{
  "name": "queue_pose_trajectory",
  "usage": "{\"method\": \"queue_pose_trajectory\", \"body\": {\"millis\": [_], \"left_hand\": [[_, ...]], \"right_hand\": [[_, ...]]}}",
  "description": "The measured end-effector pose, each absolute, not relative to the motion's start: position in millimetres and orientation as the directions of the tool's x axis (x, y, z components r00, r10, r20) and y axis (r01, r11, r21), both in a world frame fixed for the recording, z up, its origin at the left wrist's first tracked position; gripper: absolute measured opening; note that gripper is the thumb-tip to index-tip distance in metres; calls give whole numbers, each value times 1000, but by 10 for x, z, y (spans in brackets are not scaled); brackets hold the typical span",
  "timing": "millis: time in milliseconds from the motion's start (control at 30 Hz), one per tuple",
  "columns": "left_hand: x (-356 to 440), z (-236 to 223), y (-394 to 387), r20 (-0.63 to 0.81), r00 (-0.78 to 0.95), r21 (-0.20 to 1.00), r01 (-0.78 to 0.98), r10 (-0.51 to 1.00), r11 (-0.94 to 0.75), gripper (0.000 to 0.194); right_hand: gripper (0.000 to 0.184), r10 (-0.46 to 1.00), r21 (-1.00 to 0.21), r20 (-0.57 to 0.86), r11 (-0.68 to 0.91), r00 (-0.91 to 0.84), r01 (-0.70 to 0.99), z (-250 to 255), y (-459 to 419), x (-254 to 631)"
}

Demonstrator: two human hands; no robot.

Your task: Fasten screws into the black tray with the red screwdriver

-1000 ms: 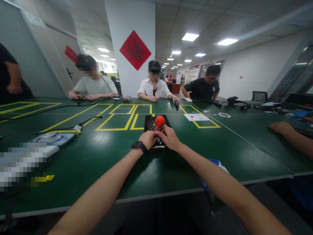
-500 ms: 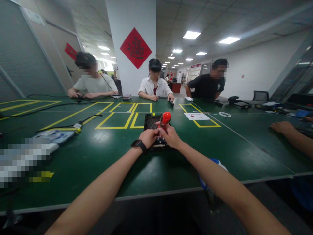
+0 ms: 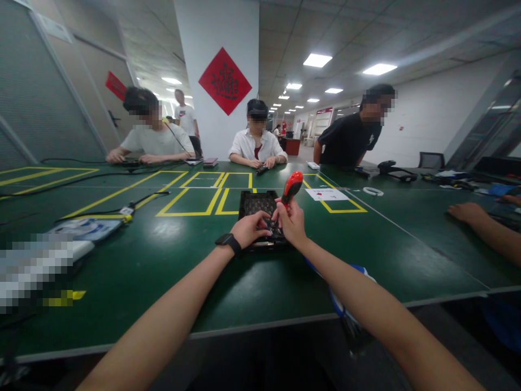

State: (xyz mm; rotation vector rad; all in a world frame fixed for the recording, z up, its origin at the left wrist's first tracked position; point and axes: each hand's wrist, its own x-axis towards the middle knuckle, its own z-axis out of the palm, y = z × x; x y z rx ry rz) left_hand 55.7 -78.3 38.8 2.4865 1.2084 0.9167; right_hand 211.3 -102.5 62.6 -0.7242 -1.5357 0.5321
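In front of me on the green table lies an open black case (image 3: 255,204), with a dark patterned inside and small parts in its near half. My right hand (image 3: 292,225) is closed round a screwdriver (image 3: 292,187) with a red and black handle. The handle points up and leans right; its lower end is hidden by my fingers. My left hand (image 3: 247,228), with a dark watch (image 3: 229,243) on the wrist, rests over the case's near left part. Its thumb and fingers are bent and apart, touching the small parts; I see nothing held between them.
Yellow tape rectangles (image 3: 185,202) mark the table (image 3: 171,282). A white paper sheet (image 3: 326,194) and white ring (image 3: 373,191) lie to the right. A blue-and-white item (image 3: 344,304) sits under my right forearm. Several people sit or lean around the table.
My hands have moved apart; the right hand shifted right with the screwdriver, whose handle now stands higher. More of the case shows. The person opposite has drawn their hands together around a dark object.
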Motion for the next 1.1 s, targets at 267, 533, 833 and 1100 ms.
{"method": "queue_pose_trajectory", "body": {"millis": [267,533,833,1100], "left_hand": [[594,477,-845,484,495,392,615,722,-685,30],[599,588,-950,485,584,362,544,652,-757,55],[597,610,-966,412,643,371,529,646,-763,59],[602,612,-956,399,672,363,509,624,-780,57]], "right_hand": [[27,751,-754,656,644,81,129,647,-1022,2092],[30,780,-773,625,614,32,160,620,-1005,2089],[28,774,-759,633,627,-28,176,635,-1035,2094],[30,788,-778,616,611,-18,147,633,-1018,2090]]}}
